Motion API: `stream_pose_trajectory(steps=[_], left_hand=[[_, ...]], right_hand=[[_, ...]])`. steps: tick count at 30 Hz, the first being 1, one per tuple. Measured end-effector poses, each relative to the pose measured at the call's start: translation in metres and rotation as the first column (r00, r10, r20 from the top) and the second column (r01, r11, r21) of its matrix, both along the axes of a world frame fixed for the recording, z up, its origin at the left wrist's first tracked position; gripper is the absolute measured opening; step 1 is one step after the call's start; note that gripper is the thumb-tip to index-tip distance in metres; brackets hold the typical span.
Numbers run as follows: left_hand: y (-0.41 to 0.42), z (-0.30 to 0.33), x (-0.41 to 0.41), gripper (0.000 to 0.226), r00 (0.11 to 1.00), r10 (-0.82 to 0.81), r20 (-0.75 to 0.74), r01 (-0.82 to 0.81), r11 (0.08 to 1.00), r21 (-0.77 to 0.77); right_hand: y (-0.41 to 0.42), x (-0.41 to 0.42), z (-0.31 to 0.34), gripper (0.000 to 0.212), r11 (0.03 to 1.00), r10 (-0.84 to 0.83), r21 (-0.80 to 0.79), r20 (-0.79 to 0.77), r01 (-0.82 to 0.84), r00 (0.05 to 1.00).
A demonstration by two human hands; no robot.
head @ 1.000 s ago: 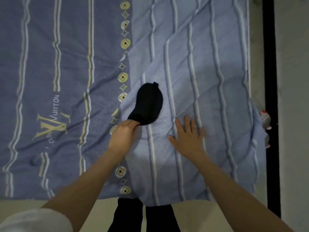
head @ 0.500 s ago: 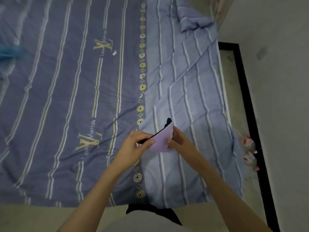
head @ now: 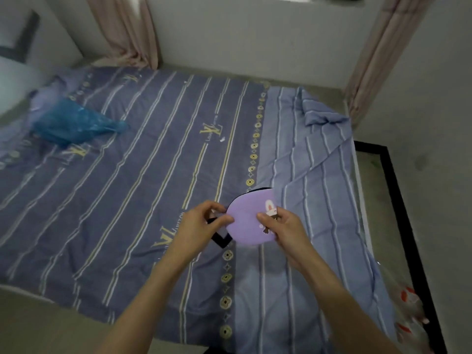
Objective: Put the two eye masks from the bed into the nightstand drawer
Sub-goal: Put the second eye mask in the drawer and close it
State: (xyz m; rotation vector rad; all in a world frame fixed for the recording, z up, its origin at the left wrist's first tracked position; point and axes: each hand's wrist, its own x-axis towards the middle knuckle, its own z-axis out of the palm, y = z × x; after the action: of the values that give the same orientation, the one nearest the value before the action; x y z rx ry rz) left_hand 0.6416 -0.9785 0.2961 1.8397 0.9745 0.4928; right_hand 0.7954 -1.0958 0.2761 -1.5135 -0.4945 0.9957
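A folded eye mask (head: 245,221), lilac on the side facing me with a small cartoon print and black on its back and strap, is held up above the bed (head: 127,200). My left hand (head: 201,226) pinches its left edge near the black strap. My right hand (head: 283,226) pinches its right edge by the print. A second eye mask is not in view, and neither is the nightstand drawer.
A blue plastic bag (head: 74,123) lies on the bed's far left. The light blue quilt is bunched at the far right corner (head: 321,116). Curtains (head: 127,31) hang at the back wall. Packets with red marks (head: 408,310) lie on the floor by a black frame at the right.
My left hand lifted the mask off the quilt and my right hand joined it. The mask turned from its black side to its lilac side. My view tilted up over the whole bed.
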Motion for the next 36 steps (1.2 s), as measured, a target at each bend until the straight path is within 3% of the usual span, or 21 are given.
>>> stream_pose_trajectory(steps=[4, 6, 8, 10, 12, 15, 17, 19, 23, 25, 29, 33, 36], left_hand=[[-0.020, 0.018, -0.033, 0.032, 0.988, -0.013, -0.153, 0.009, 1.000, -0.025], [-0.039, 0.026, -0.055, 0.030, 0.993, 0.078, -0.091, -0.085, 0.993, -0.085], [-0.051, 0.030, -0.070, 0.035, 0.974, 0.218, 0.069, -0.199, 0.957, -0.211], [-0.070, 0.034, -0.090, 0.046, 0.825, 0.473, 0.308, -0.285, 0.820, -0.496], [-0.085, 0.038, -0.113, 0.047, 0.597, 0.648, 0.474, -0.174, 0.681, -0.712], [-0.107, 0.047, -0.147, 0.023, 0.359, 0.731, 0.580, -0.060, 0.638, -0.767], [-0.116, 0.051, -0.166, 0.021, 0.260, 0.747, 0.612, -0.065, 0.646, -0.761], [-0.124, 0.055, -0.187, 0.030, 0.257, 0.743, 0.618, -0.196, 0.667, -0.719], [-0.143, 0.065, -0.229, 0.031, 0.436, 0.733, 0.522, -0.572, 0.673, -0.468], [-0.151, 0.070, -0.255, 0.031, 0.474, 0.738, 0.481, -0.679, 0.654, -0.335], [-0.163, 0.080, -0.317, 0.040, 0.481, 0.766, 0.426, -0.774, 0.599, -0.205], [-0.175, 0.085, -0.398, 0.033, 0.481, 0.811, 0.333, -0.851, 0.523, -0.045], [-0.182, 0.084, -0.463, 0.028, 0.532, 0.803, 0.267, -0.837, 0.547, 0.022]], right_hand=[[-0.004, 0.003, 0.017, 0.016, 1.000, 0.022, -0.007, 0.112, -0.021, 0.993], [-0.013, 0.002, 0.025, 0.018, 0.997, 0.081, -0.007, 0.135, -0.081, 0.988], [-0.017, 0.005, 0.027, 0.018, 0.995, 0.098, -0.011, 0.140, -0.097, 0.985], [-0.024, 0.002, 0.031, 0.017, 0.990, 0.141, -0.013, 0.114, -0.140, 0.983], [-0.028, -0.007, 0.034, 0.014, 0.979, 0.203, -0.019, 0.082, -0.202, 0.976], [-0.024, -0.035, 0.039, 0.014, 0.947, 0.321, -0.026, 0.098, -0.320, 0.942], [-0.019, -0.060, 0.042, 0.015, 0.925, 0.379, -0.019, 0.145, -0.380, 0.914], [-0.015, -0.089, 0.047, 0.019, 0.885, 0.452, 0.011, 0.213, -0.465, 0.866], [-0.007, -0.151, 0.059, 0.028, 0.738, 0.616, 0.034, 0.373, -0.674, 0.694], [-0.002, -0.188, 0.064, 0.026, 0.639, 0.684, 0.011, 0.450, -0.769, 0.574], [0.006, -0.274, 0.072, 0.024, 0.415, 0.788, -0.088, 0.532, -0.906, 0.309], [0.012, -0.370, 0.080, 0.026, 0.237, 0.806, -0.194, 0.586, -0.952, 0.081], [0.015, -0.442, 0.084, 0.027, 0.112, 0.812, -0.263, 0.581, -0.958, -0.064]])
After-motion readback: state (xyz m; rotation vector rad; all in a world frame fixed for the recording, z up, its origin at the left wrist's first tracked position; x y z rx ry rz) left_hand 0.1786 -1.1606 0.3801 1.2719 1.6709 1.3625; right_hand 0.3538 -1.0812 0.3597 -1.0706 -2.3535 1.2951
